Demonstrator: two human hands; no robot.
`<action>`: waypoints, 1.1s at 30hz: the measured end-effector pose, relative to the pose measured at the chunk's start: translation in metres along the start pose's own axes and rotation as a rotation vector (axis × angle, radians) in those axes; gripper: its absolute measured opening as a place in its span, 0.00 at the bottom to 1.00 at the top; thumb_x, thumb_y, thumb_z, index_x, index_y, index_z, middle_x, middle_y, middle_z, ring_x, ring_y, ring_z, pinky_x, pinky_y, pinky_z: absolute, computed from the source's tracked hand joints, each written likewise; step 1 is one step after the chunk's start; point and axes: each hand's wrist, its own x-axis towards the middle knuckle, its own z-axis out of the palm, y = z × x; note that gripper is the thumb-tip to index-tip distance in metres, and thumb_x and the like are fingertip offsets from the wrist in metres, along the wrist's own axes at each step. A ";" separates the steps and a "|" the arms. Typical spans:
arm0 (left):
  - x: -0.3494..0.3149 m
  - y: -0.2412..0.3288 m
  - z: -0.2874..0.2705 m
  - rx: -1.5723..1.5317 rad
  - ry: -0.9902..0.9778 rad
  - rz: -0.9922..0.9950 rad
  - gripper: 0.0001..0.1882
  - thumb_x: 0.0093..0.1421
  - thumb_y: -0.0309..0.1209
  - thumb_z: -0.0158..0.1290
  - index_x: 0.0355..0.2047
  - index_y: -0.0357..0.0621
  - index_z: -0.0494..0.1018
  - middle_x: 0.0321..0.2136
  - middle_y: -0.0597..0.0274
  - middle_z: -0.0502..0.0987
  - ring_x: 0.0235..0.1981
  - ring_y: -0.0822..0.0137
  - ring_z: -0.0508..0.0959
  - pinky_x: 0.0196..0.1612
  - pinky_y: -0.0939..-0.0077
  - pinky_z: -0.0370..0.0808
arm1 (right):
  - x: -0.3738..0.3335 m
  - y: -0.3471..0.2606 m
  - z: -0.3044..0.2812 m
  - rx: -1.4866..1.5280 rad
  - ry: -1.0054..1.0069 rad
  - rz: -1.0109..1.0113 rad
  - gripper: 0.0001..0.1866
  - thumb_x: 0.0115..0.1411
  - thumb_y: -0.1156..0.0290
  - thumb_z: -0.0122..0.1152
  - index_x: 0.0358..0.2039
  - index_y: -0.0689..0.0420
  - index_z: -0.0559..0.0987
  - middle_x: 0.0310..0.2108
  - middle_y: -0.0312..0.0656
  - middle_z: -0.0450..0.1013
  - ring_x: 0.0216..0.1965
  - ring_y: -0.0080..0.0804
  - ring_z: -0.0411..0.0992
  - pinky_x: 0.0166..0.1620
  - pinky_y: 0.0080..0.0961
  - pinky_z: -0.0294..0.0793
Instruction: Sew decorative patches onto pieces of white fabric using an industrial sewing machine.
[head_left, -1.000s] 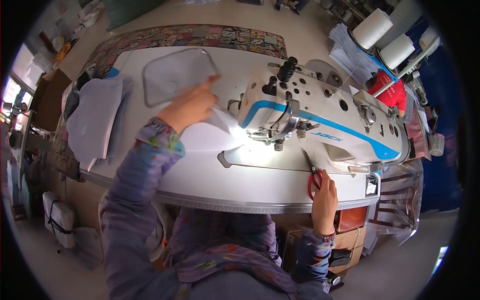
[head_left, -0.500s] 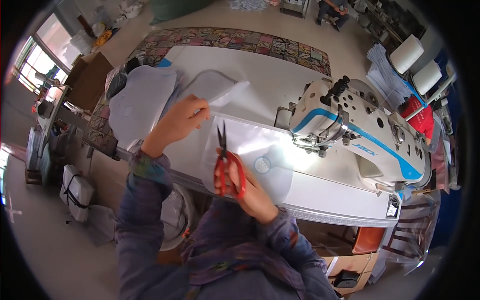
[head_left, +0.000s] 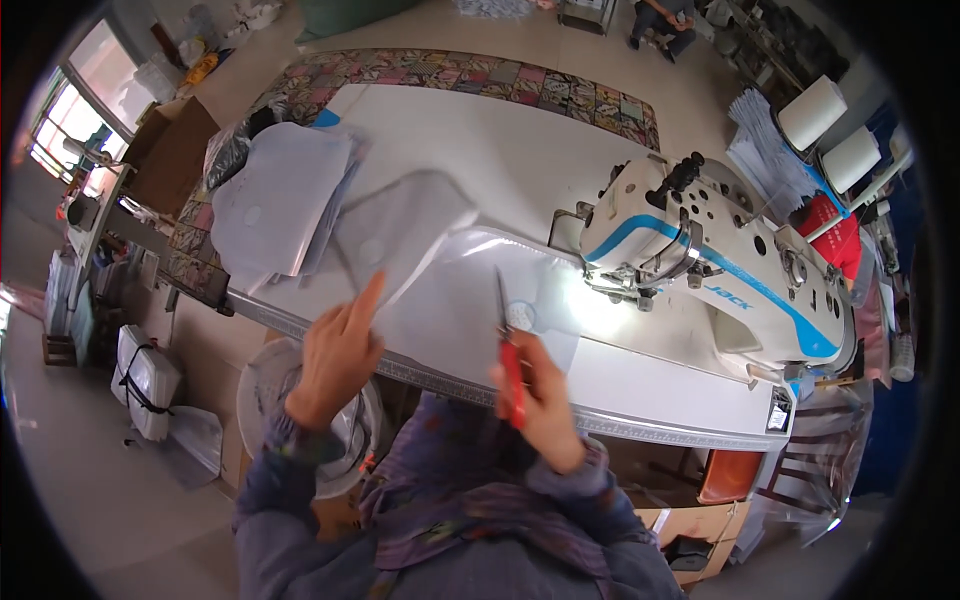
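We've got red-handled scissors (head_left: 508,350) in our R hand (head_left: 545,405), fingers closed round the handles, blades pointing up & away from us. Blades look together, over the clear sheet (head_left: 450,300), w/ its round perforated patch (head_left: 521,316) just beside them. That sheet lies on the worktop (head_left: 500,130) btwn & ahead of our hands, its R side by the lit needle area. Our L hand (head_left: 338,362) is half open at the table edge: index finger out straight, the others curled; can't tell if it has hold of anything or touches the sheet.

Ahead of L hand: a grey-edged clear piece (head_left: 400,225), partly under the sheet, it seems. Beyond that hand, up & left, a stack of whitish sheets (head_left: 275,205). R of our R hand, the white & blue sewing machine (head_left: 720,265); past it, 2 big white thread cones (head_left: 814,113).

Containers: below L hand, a round tub (head_left: 340,487) w/ whitish see-thru stuff in it, kind unclear. Low & right of R hand, a cardboard box (head_left: 725,525) w/ a dark item (head_left: 688,553) at its top; in or on, can't tell. Far left past L hand, a brown carton (head_left: 165,160), contents hidden.
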 end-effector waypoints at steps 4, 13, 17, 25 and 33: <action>-0.153 -0.076 0.004 0.152 -0.060 -0.130 0.25 0.49 0.18 0.53 0.48 0.50 0.83 0.34 0.56 0.79 0.36 0.49 0.80 0.40 0.54 0.77 | -0.043 0.001 -0.091 -0.601 0.264 -0.123 0.23 0.64 0.81 0.64 0.60 0.61 0.76 0.33 0.38 0.74 0.28 0.25 0.74 0.31 0.24 0.74; -0.306 -0.192 0.129 0.307 -0.045 -0.743 0.17 0.57 0.23 0.50 0.43 0.48 0.85 0.36 0.46 0.81 0.39 0.40 0.82 0.41 0.48 0.77 | -0.068 -0.001 -0.189 -1.230 0.665 -0.022 0.20 0.64 0.77 0.62 0.57 0.59 0.80 0.47 0.51 0.76 0.44 0.50 0.78 0.47 0.36 0.78; -0.353 -0.225 0.162 0.484 0.020 -1.140 0.13 0.62 0.36 0.53 0.36 0.40 0.82 0.38 0.40 0.84 0.42 0.36 0.82 0.43 0.40 0.77 | -0.063 0.010 -0.192 -1.445 0.644 -0.165 0.17 0.65 0.78 0.62 0.54 0.61 0.81 0.51 0.50 0.75 0.48 0.49 0.77 0.50 0.35 0.78; -0.451 -0.268 0.202 0.144 -0.144 -1.088 0.26 0.61 0.37 0.61 0.59 0.43 0.74 0.36 0.34 0.83 0.41 0.35 0.84 0.42 0.43 0.79 | -0.033 0.010 -0.138 -1.106 0.524 -0.282 0.15 0.61 0.82 0.64 0.49 0.62 0.82 0.51 0.51 0.77 0.51 0.52 0.76 0.52 0.35 0.77; -0.389 -0.249 0.152 0.317 0.023 -0.920 0.42 0.58 0.34 0.69 0.69 0.39 0.62 0.41 0.48 0.81 0.45 0.60 0.81 0.48 0.66 0.77 | 0.014 0.007 -0.105 -0.903 0.178 -0.479 0.18 0.61 0.82 0.64 0.53 0.63 0.80 0.55 0.51 0.77 0.53 0.52 0.78 0.53 0.35 0.79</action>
